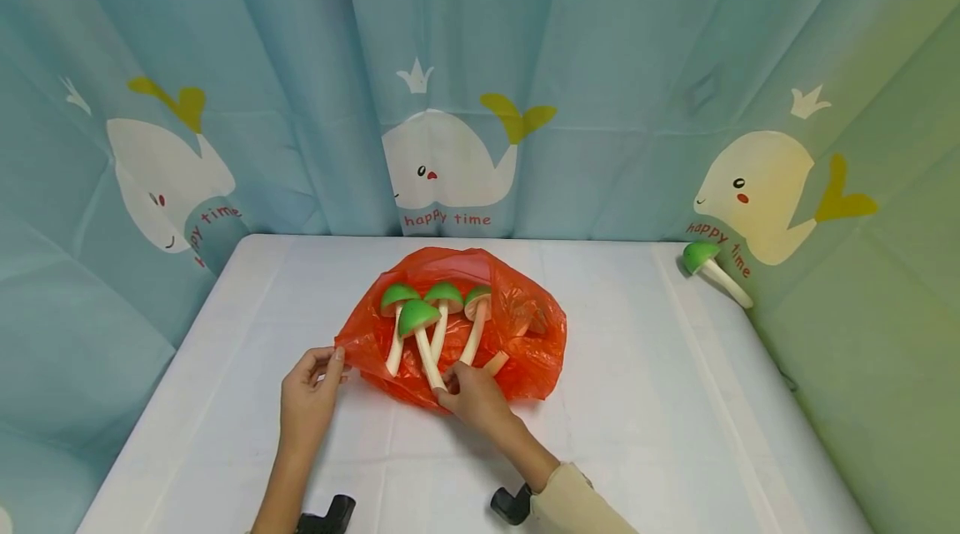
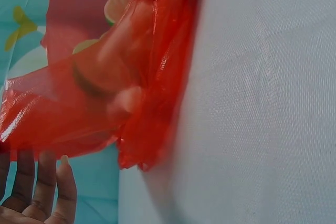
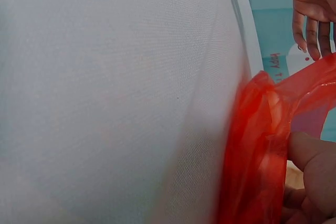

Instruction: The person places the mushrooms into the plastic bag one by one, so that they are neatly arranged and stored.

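Observation:
A thin red plastic bag (image 1: 525,292) lies on the white table with its mouth toward me. Several toy mushrooms with green caps and pale stems are inside. My left hand (image 1: 307,401) pinches the bag's left edge and draws it outward; in the left wrist view the other fingers of that hand (image 2: 44,190) hang below the film. At the bag's mouth, my right hand (image 1: 480,401) holds the front toy mushroom (image 1: 417,317) by the lower end of its stem. The right wrist view has the thumb (image 3: 304,150) at the bag's rim, the stem largely hidden.
Another green-capped mushroom (image 1: 701,257) lies at the table's far right corner, by the curtain. Blue curtains (image 1: 615,59) with whale prints stand behind and beside the white table (image 1: 637,401). Black wrist mounts (image 1: 512,506) show near the front.

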{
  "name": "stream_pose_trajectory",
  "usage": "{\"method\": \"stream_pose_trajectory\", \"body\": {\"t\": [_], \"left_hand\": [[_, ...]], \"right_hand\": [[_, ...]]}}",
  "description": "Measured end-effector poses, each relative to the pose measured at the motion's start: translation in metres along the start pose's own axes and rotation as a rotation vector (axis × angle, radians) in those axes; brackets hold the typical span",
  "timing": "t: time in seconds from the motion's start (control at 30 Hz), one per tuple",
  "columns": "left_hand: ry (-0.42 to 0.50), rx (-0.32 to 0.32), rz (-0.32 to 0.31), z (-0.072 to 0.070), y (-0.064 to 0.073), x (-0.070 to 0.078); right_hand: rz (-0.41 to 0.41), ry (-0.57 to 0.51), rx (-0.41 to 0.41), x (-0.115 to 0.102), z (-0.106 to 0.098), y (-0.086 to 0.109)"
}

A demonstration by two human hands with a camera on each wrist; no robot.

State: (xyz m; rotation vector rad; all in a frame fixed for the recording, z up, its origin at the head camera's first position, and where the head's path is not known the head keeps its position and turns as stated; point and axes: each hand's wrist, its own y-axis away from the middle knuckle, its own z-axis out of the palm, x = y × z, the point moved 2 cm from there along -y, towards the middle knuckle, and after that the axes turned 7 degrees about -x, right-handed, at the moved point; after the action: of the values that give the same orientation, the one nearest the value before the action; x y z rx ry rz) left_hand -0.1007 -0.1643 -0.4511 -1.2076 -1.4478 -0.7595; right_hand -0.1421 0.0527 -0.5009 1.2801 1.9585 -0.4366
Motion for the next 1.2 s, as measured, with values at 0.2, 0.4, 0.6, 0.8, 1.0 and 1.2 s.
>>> {"method": "stream_pose_trajectory", "body": {"t": [0.2,0.4,0.6,0.8,1.0,1.2], "left_hand": [[0.000,-0.011,0.026,-0.001,0.005,0.017],[0.003,-0.006,0.002,-0.001,-0.002,-0.007],[0.021,-0.006,0.004,-0.001,-0.004,-0.017],[-0.005,0.004,-0.016,0.000,-0.003,-0.016],[-0.028,0.009,-0.027,0.000,-0.003,-0.017],[-0.009,0.004,-0.007,0.000,-0.003,-0.017]], "right_hand": [[0.001,0.004,0.008,-0.001,0.000,0.001],[0.021,-0.007,0.014,-0.001,-0.006,0.004],[-0.041,0.043,0.121,-0.003,-0.016,0.012],[-0.157,-0.015,0.259,0.002,-0.031,0.032],[-0.244,-0.127,0.392,0.016,-0.059,0.056],[-0.137,-0.182,0.585,0.049,-0.103,0.073]]}}
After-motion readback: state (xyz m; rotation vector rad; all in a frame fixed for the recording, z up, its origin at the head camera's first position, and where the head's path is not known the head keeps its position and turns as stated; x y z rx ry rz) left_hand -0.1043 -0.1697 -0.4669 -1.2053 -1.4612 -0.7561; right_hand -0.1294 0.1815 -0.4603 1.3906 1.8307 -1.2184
